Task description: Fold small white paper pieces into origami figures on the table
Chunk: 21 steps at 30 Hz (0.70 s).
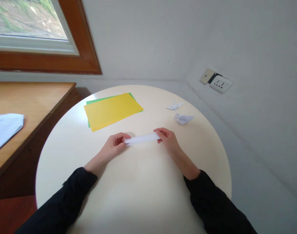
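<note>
Here, the left hand (113,145) and right hand (168,140) each pinch one end of a folded white paper strip (142,138) in their fingers, mid-worktop (138,195).

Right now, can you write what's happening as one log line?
left hand: pinches strip end | right hand: pinches other end | narrow folded white paper strip: on round cream table | yellow paper sheet: behind

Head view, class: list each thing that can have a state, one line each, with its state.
White paper strip: folded narrow, pinched at both ends.
Left hand: gripping the strip's left end.
Right hand: gripping the strip's right end.
Yellow sheet: flat, unfolded, on a green sheet.
Two small white paper pieces: folded, on the round table.
</note>
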Each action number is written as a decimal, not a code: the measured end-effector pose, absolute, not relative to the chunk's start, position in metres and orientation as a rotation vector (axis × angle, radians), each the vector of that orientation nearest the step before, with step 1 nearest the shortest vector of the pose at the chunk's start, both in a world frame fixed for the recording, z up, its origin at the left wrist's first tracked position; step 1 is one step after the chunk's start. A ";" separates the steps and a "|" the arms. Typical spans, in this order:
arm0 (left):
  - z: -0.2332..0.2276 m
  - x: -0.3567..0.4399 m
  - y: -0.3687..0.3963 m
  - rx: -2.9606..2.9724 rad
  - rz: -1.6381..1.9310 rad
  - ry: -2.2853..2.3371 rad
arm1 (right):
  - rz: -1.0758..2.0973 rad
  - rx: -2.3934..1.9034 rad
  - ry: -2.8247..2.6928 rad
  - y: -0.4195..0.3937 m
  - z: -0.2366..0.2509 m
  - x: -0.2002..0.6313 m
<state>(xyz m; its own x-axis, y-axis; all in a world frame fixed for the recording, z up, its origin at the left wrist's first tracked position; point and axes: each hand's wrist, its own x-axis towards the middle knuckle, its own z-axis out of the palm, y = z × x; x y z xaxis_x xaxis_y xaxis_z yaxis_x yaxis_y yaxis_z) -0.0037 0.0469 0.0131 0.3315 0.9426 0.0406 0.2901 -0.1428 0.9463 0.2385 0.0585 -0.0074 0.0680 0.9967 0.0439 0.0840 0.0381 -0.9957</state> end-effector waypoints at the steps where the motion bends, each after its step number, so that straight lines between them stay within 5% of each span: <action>1: 0.012 -0.004 0.047 1.642 0.855 1.144 | 1.083 -1.274 -1.241 0.058 -0.008 0.239; 9: 0.006 0.000 0.047 1.650 0.821 1.322 | 1.014 -1.329 -1.364 0.057 -0.012 0.236; 16: 0.008 0.006 0.043 1.895 0.775 1.583 | 0.102 -1.265 -1.608 0.042 0.002 0.230; 21: 0.010 0.011 0.041 2.027 0.674 1.610 | 0.110 -0.995 -2.147 0.020 0.008 0.206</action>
